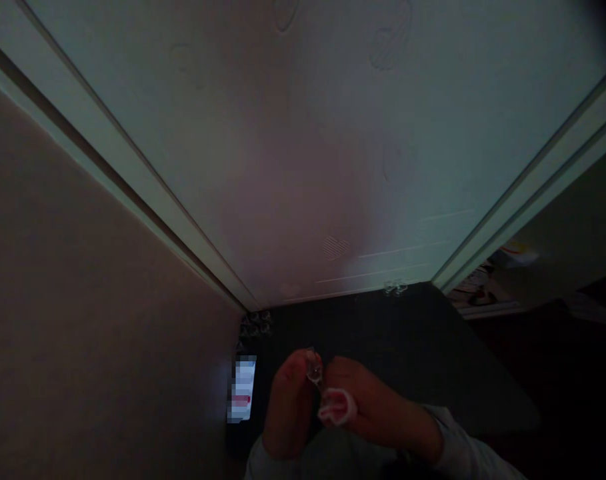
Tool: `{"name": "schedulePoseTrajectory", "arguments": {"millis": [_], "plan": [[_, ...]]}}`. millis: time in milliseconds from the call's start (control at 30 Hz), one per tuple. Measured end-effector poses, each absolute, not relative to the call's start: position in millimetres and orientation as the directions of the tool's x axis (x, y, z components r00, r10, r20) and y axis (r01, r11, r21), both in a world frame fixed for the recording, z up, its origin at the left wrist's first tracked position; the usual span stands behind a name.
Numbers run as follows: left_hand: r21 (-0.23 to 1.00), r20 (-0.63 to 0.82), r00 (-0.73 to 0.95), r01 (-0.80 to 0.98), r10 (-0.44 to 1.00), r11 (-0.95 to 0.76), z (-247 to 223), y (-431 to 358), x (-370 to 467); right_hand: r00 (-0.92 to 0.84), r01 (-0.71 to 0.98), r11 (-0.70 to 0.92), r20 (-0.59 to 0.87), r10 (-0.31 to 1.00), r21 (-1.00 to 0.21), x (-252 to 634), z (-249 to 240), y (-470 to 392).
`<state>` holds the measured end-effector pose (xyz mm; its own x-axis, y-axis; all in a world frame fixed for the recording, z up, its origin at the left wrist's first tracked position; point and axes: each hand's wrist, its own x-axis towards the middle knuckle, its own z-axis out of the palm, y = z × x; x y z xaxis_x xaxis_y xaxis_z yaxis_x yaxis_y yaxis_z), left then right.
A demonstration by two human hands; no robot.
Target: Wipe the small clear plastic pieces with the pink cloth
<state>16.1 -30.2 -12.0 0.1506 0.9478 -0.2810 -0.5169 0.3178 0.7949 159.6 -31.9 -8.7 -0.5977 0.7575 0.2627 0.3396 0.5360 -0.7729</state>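
Observation:
Close together over the dark tabletop [383,340], both my hands are closed. The fingers of my left hand [289,397] pinch a small clear, shiny piece [313,369], like glass or clear plastic; its exact kind is too dim to tell. My right hand [370,397] grips a folded pink cloth [339,407] with a pale edge, just beside the clear piece. Whether the cloth touches the piece is hard to make out.
A lit phone [243,390] lies at the left edge by the wall. Several small clear pieces [256,325] stand in the back left corner, and more clear pieces [395,287] by the back panel [303,200]. Other items [483,280] sit beyond the right frame.

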Motion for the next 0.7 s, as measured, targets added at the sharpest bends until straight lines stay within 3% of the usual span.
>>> {"name": "schedulePoseTrajectory", "arguments": {"millis": [133,433,700], "plan": [[0.804,-0.277,0.14,-0.508,0.951,0.309,-14.1,-28.6,14.4,-0.611,0.373,0.582,0.281,0.74,-0.722,157.0,-15.0,-32.2],[0.829,-0.34,0.039,-0.46,0.939,0.32,-13.1,-30.3,11.0,-0.592,0.333,0.544,0.279,0.756,-0.77,160.2,-25.0,-35.2],[0.935,-0.231,0.007,-0.275,0.973,0.224,-16.8,-27.2,4.9,-0.484,0.302,0.458,0.28,0.829,-0.836,162.7,-35.6,-35.1]]}}
